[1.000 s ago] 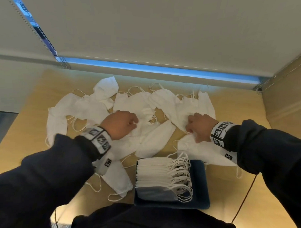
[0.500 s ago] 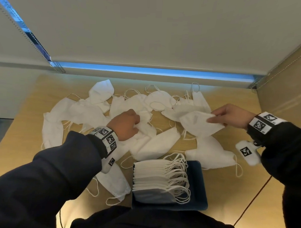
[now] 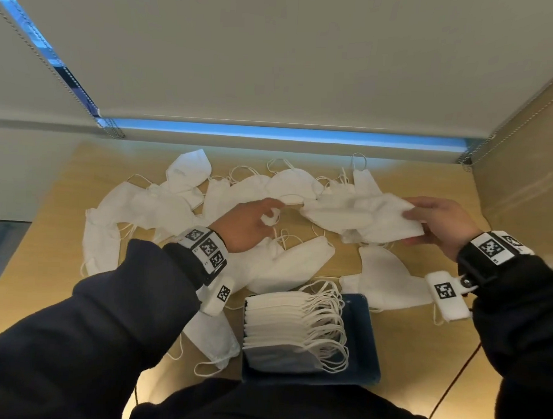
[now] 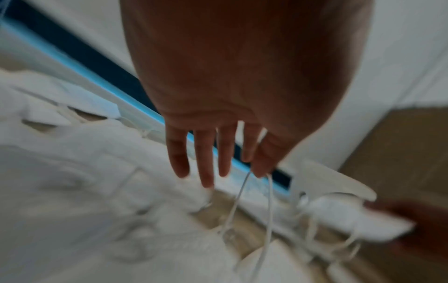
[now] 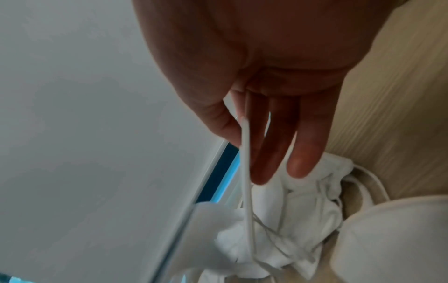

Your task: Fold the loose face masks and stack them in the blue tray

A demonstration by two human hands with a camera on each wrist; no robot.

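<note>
Several loose white face masks (image 3: 162,211) lie spread over the wooden table. My right hand (image 3: 409,217) holds one white mask (image 3: 384,222) by its right end, lifted above the pile. In the right wrist view the thumb and fingers (image 5: 298,153) pinch that mask's thin edge (image 5: 245,153). My left hand (image 3: 275,209) is at the table's middle. In the left wrist view its thumb and forefinger pinch a white ear loop (image 4: 266,201) while the other fingers (image 4: 203,162) stay straight. The blue tray (image 3: 366,341) near me holds a row of folded masks (image 3: 280,319).
A grey partition with a blue strip (image 3: 271,132) closes off the far edge of the table. A wooden side panel (image 3: 527,174) stands at the right. One mask (image 3: 214,338) lies left of the tray, and another (image 3: 388,282) lies to the tray's upper right.
My right hand picked a mask out of the pile and carried it up and to the right. My left hand uncurled from a fist on the pile and moved right, now pinching an ear loop.
</note>
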